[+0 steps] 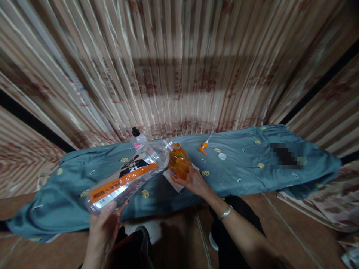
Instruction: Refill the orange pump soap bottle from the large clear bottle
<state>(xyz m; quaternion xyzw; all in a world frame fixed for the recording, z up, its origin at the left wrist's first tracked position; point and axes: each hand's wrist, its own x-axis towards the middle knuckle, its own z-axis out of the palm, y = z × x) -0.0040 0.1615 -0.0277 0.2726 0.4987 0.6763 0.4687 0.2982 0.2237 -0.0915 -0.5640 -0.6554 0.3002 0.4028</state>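
Note:
My left hand (105,220) grips the lower end of a large clear plastic bottle (126,179) with an orange and silver label. The bottle is tilted, its neck close to the mouth of a smaller orange see-through bottle (178,164). Around that orange bottle my right hand (193,181) is closed, and it stands upright over a white paper or tissue (174,183). Whether liquid runs between the two I cannot make out. An orange pump top (204,147) with a pale tube lies to the right, near a round white cap (222,156).
Behind the big bottle stands a clear bottle with a black cap (136,132). A teal patterned cloth (238,183) covers the long narrow surface. A blurred-out dark object (286,156) lies at its right. Striped curtains (179,74) hang close behind.

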